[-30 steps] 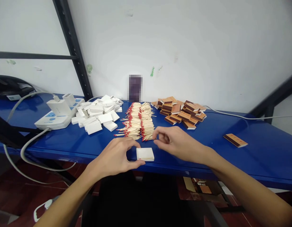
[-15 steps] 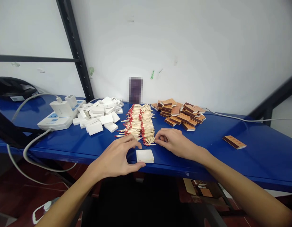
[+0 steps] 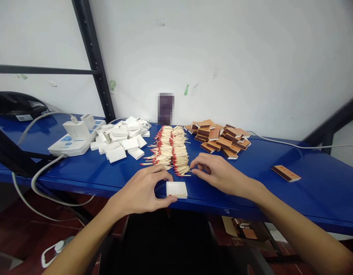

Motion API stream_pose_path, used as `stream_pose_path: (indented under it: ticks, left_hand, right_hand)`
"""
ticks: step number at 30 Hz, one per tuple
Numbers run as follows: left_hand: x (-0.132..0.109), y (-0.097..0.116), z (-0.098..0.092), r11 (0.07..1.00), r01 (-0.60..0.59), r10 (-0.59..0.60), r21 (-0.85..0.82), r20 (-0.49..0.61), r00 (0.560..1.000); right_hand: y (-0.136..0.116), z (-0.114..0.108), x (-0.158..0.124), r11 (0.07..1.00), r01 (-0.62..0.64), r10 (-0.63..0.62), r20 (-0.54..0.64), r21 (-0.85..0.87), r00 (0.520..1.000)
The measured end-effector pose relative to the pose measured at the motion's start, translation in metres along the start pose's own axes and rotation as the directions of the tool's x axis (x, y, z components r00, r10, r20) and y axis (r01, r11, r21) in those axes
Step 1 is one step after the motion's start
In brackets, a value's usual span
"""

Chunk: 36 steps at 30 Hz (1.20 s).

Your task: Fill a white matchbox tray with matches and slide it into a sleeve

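A white matchbox tray [image 3: 177, 188] lies near the front edge of the blue shelf. My left hand [image 3: 146, 189] curves around its left end, thumb at the front side and fingers at the back side. A match with a red head [image 3: 170, 195] lies inside along the tray's front wall. My right hand [image 3: 218, 172] is at the near right end of the pile of red-headed matches [image 3: 179, 152]. Its fingers are bent, thumb and index tips slightly apart beside the match ends, and I see nothing between them.
White trays [image 3: 124, 139] are heaped left of the matches, and brown matchbox sleeves [image 3: 222, 139] to the right. One sleeve [image 3: 286, 173] lies alone farther right. A power strip [image 3: 70, 145] with cables sits at the left. Below the shelf is an open carton [image 3: 229, 226].
The view has shifted slightly. My right thumb and index finger have parted a little beside the matches. A red match head now shows clearly in the tray; my left hand keeps its place.
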<state>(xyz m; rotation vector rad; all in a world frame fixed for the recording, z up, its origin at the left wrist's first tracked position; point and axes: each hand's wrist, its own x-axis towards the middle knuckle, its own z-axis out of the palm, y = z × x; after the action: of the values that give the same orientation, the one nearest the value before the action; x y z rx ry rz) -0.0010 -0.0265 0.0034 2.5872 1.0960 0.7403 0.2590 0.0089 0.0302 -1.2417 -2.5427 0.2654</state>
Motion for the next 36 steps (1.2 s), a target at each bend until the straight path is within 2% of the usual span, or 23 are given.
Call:
stream_pose_path:
  ticks: [4, 9, 19, 24, 29, 33, 36]
  left_hand:
    - [0.000, -0.001, 0.000, 1.000, 0.023, -0.023, 0.018, 0.011, 1.000]
    - [0.000, -0.001, 0.000, 1.000, 0.015, -0.015, 0.017, 0.018, 1.000]
    - [0.000, 0.000, 0.000, 1.000, 0.010, -0.011, 0.006, 0.028, 1.000]
    - [0.001, -0.001, 0.001, 1.000, 0.006, -0.006, -0.003, 0.015, 1.000]
    - [0.001, -0.002, 0.001, 1.000, 0.005, -0.005, 0.003, 0.015, 1.000]
    - [0.000, -0.001, 0.001, 1.000, -0.004, 0.004, -0.012, 0.005, 1.000]
    - [-0.001, -0.001, 0.001, 1.000, 0.000, 0.000, -0.008, 0.005, 1.000]
  right_hand:
    - [-0.007, 0.004, -0.002, 0.993, 0.107, -0.106, 0.034, -0.051, 0.994]
    - [-0.006, 0.012, 0.005, 0.978, 0.141, -0.140, 0.016, -0.152, 0.990]
    - [-0.002, 0.020, 0.012, 0.973, 0.187, -0.190, -0.014, -0.134, 0.982]
    - [-0.012, 0.011, 0.009, 0.983, 0.176, -0.181, -0.078, -0.059, 0.980]
    - [-0.035, 0.009, 0.001, 0.979, 0.148, -0.154, 0.030, 0.139, 0.988]
    - [-0.044, 0.010, -0.005, 0.985, 0.085, -0.101, 0.099, 0.151, 0.990]
    - [-0.037, 0.006, -0.004, 0.986, 0.054, -0.065, 0.068, 0.157, 0.996]
